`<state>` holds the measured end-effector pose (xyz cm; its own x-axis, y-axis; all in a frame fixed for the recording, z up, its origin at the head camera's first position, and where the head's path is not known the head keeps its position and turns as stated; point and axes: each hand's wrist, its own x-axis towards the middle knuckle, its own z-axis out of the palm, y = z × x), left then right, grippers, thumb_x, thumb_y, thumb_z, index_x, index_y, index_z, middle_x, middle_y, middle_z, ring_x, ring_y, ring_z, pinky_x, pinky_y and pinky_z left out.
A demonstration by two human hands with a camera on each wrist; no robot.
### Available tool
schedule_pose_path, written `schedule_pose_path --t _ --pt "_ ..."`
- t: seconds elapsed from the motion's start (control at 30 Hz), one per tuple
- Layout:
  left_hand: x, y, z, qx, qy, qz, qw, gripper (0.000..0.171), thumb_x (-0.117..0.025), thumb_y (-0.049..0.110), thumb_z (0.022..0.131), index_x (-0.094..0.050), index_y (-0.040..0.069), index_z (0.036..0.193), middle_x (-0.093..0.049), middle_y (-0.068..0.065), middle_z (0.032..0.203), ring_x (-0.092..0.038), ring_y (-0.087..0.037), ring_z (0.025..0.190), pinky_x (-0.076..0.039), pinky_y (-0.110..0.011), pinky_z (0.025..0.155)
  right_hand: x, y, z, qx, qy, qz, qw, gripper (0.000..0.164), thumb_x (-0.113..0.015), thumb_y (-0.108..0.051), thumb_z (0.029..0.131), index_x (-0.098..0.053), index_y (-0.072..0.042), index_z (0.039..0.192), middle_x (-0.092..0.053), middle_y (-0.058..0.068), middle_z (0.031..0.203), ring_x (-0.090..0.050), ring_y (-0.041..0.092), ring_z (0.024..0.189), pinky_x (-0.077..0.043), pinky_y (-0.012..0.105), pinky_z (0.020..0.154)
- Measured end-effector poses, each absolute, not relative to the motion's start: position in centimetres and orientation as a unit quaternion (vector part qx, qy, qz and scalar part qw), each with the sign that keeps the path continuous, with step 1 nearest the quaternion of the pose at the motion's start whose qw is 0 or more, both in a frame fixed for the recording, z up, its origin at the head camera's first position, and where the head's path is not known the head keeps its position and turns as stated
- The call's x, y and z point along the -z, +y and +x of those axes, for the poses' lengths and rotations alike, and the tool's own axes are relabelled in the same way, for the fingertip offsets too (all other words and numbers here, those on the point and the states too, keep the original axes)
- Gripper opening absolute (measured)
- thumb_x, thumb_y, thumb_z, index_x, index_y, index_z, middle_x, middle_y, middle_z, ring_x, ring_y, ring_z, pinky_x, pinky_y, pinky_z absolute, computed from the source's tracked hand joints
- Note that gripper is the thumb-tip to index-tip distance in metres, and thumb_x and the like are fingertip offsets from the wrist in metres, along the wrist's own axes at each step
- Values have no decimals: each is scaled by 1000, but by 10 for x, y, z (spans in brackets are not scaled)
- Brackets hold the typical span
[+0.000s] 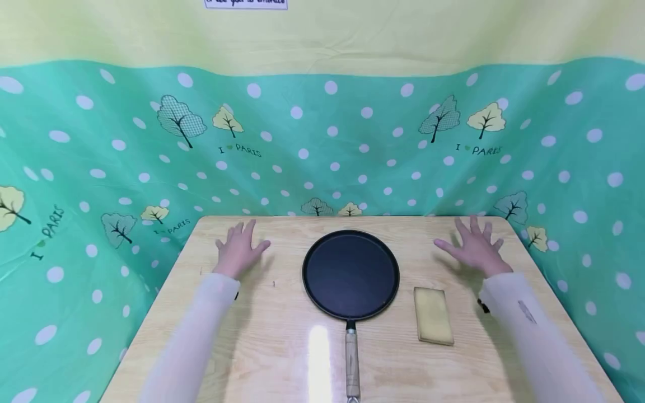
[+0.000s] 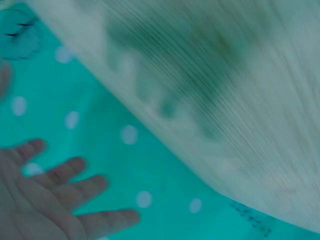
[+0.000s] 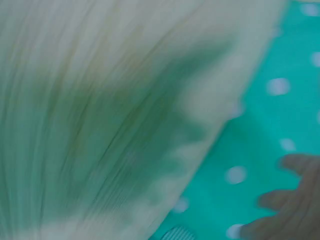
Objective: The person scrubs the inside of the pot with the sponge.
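Cloth (image 1: 282, 112) hems in a table (image 1: 272, 336), with a pan (image 1: 351, 274) near the middle

The dotted cloth hangs behind the table and along its left and right sides. On the wood, the left sleeve (image 1: 186, 341) and right sleeve (image 1: 534, 341) slant in from the near side, one at each flank. The black pan lies flat between them, its wooden handle (image 1: 352, 358) pointing toward the person. The left hand (image 1: 237, 252) and right hand (image 1: 476, 249) are well apart, fingers spread, on either side of the pan; whether they touch the table I cannot tell. A flat yellowish block (image 1: 434, 316) lies between the pan and the right sleeve, touching neither.

Both hands' fingertips come close to the table's back edge, just short of the cloth. A broad stretch of bare wood separates the left sleeve from the handle; the gap between pan and block is narrow.
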<state>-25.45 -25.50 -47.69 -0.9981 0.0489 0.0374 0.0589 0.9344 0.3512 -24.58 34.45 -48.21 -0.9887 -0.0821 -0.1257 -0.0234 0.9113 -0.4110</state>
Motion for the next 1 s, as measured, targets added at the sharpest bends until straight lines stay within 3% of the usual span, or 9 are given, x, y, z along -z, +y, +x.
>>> schedule_pose_path --t 0.03,0.1,0.2,0.3,0.4,0.53,0.67,0.77,1.0 --pt "477 -251 -248 189 -981 -24 18 75 -59 54 104 -44 2 156 -46 -32 152 -46 -54 138 -36 -84 108 481 341 -239 223 972 -25 67 109 -49 -75 100 -8 0 168 13 40 166 19 68 146 5 95 105" --pt "474 -241 -231 217 -976 -21 15 58 -60 47 106 -57 -2 137 -63 -28 125 -64 -45 109 -56 -66 90 478 333 -223 250 966 -25 61 102 -49 -69 103 -20 9 163 -5 44 164 -3 70 147 -10 90 111" --pt "469 -222 -202 298 -954 -18 -17 42 -61 44 106 -62 2 107 -65 -14 89 -62 -29 74 -56 -41 61 475 316 -195 266 962 -32 50 89 -51 -62 106 -42 15 149 -39 45 149 -40 64 134 -40 80 105" --pt "464 -201 -172 415 -908 -9 -53 36 -65 40 105 -58 8 93 -61 -8 80 -61 -23 65 -54 -31 52 473 297 -169 261 963 -39 50 74 -57 -58 105 -59 12 128 -59 38 126 -61 52 108 -56 65 86" --pt "462 -181 -142 496 -865 -18 -74 33 -67 36 105 -58 9 88 -60 -6 80 -62 -23 61 -56 -29 46 474 279 -147 255 964 -44 63 61 -63 -57 103 -64 4 108 -62 26 106 -61 34 82 -55 46 65" --pt "468 -157 -107 481 -867 -77 -105 32 -66 36 105 -58 12 85 -59 0 73 -53 -11 54 -47 -21 42 483 260 -126 238 966 -37 91 59 -66 -63 98 -60 -5 100 -55 15 98 -52 22 68 -43 33 53" --pt "480 -131 -77 443 -874 -142 -139 33 -65 42 104 -59 14 87 -56 9 61 -44 -2 48 -37 -17 40 492 248 -113 213 972 -27 99 66 -71 -69 91 -58 -5 102 -51 16 101 -52 23 67 -41 32 50" --pt "491 -110 -60 431 -873 -161 -161 34 -67 46 102 -61 13 96 -53 13 57 -42 -2 47 -37 -19 40 497 243 -107 213 972 -28 93 70 -76 -66 88 -56 -1 107 -48 21 106 -52 23 67 -42 32 50" --pt "510 -80 -43 440 -860 -145 -216 42 -77 44 93 -58 10 110 -51 10 61 -46 -4 51 -38 -21 44 505 240 -104 230 970 -48 59 61 -83 -34 89 -50 5 122 -46 29 117 -54 28 75 -46 34 53"
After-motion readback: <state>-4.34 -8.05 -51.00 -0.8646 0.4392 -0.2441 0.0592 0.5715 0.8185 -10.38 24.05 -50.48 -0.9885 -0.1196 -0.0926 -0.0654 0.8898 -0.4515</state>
